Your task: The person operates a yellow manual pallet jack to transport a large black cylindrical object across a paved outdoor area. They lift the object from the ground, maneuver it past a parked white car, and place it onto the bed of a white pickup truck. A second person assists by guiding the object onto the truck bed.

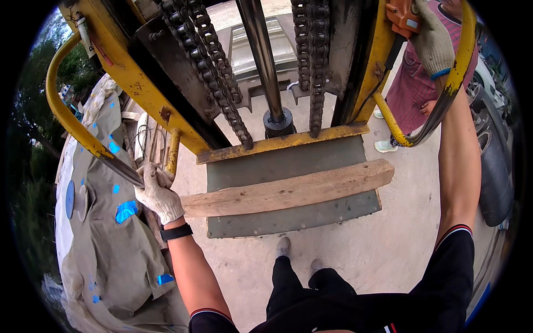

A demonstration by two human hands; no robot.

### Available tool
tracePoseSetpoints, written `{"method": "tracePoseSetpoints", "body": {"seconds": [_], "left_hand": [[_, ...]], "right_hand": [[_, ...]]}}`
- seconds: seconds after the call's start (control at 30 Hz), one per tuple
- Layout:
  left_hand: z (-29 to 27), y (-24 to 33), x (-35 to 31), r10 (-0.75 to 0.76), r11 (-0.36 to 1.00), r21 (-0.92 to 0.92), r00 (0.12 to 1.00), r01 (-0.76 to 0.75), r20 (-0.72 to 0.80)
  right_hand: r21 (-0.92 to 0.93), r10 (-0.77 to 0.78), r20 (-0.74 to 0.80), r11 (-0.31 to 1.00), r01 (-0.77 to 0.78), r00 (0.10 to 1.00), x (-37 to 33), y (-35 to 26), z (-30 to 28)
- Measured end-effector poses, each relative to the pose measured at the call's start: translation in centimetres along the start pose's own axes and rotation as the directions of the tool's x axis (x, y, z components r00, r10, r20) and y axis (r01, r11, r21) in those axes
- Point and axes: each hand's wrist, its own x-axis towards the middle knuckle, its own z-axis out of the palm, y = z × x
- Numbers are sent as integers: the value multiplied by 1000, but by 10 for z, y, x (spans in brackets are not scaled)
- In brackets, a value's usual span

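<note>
My left hand (158,194), in a pale knitted glove, is closed round the lower end of a curved yellow handle (57,83) worn to bare metal there. My right hand (436,49), gloved too, reaches up to an orange control box (404,18) on the yellow frame (125,72) and grips it; its fingertips are partly hidden at the top edge. Between my arms stands a lifting mast with greasy chains (208,66) and a steel piston rod (260,53). Across the dark grey board (288,158) at its foot lies a wooden beam (294,187).
A second curved yellow handle (466,50) is on the right. Beyond it stands a person in a reddish checked garment (411,91). At left, a grey tarpaulin (111,250) with blue patches covers a pile beside planks. Dark rounded objects (496,177) line the right; concrete floor (244,266) lies below.
</note>
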Motion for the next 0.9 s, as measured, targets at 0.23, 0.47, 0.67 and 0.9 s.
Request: {"method": "tracePoseSetpoints", "body": {"seconds": [0.23, 0.47, 0.67, 0.9], "left_hand": [[-11, 3, 1, -36, 999, 7, 999, 36, 37], [-4, -4, 2, 19, 1000, -25, 1000, -19, 6], [4, -2, 2, 6, 1000, -9, 1000, -6, -11], [-6, -2, 1, 1, 1000, -5, 999, -1, 37]], "right_hand": [[-79, -7, 97, 997, 15, 995, 17, 29, -63], [-7, 23, 58, 1000, -22, 998, 25, 37, -79], [29, 38, 136, 999, -42, 990, 32, 41, -91], [54, 17, 68, 998, -21, 998, 6, 14, -31]]}}
